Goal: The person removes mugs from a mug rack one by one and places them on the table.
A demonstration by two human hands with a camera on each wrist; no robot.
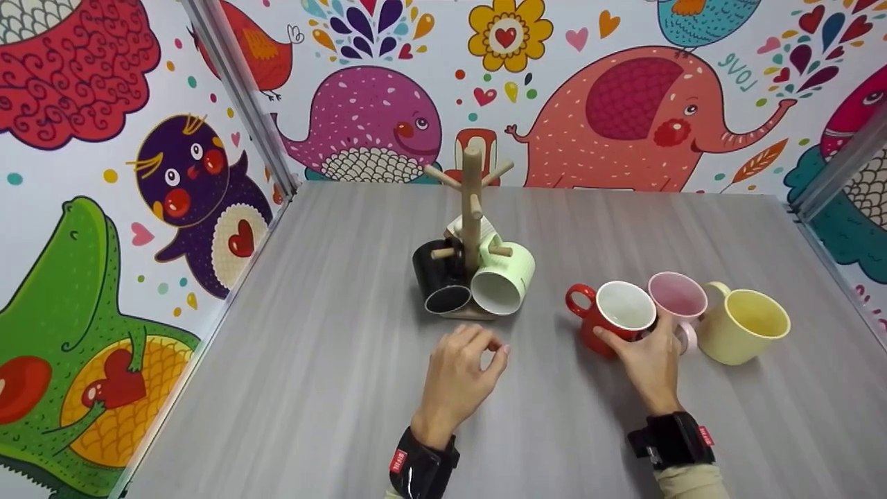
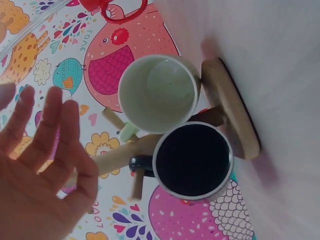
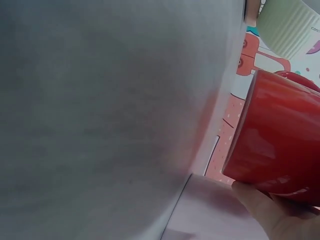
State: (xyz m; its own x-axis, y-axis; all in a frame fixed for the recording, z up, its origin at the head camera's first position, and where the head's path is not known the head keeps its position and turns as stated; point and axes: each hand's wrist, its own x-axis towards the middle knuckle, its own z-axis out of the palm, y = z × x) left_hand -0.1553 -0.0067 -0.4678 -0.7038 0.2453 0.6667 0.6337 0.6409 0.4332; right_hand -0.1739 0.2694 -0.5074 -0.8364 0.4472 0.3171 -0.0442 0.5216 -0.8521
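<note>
My right hand (image 1: 651, 360) grips the red mug (image 1: 593, 327), thumb along its near side and fingers at its right side, by the pink mug (image 1: 678, 296). The red mug is white inside, and its handle points left. In the right wrist view a finger (image 3: 260, 207) lies against the red mug (image 3: 280, 140). My left hand (image 1: 454, 381) holds nothing; its fingers are loosely bent in front of a wooden mug tree (image 1: 472, 201). On the tree's lower pegs hang a black mug (image 1: 431, 270) and a pale green mug (image 1: 521, 270), mouths tilted down toward me.
To the right of the pink mug stands a yellow mug (image 1: 731, 343), its handle toward the pink one. A whitish ribbed mug (image 1: 485, 226) hangs behind the post, partly hidden. Bare upper pegs (image 1: 499, 172) stick out. Printed panels (image 1: 367, 125) wall the grey table (image 1: 332, 360).
</note>
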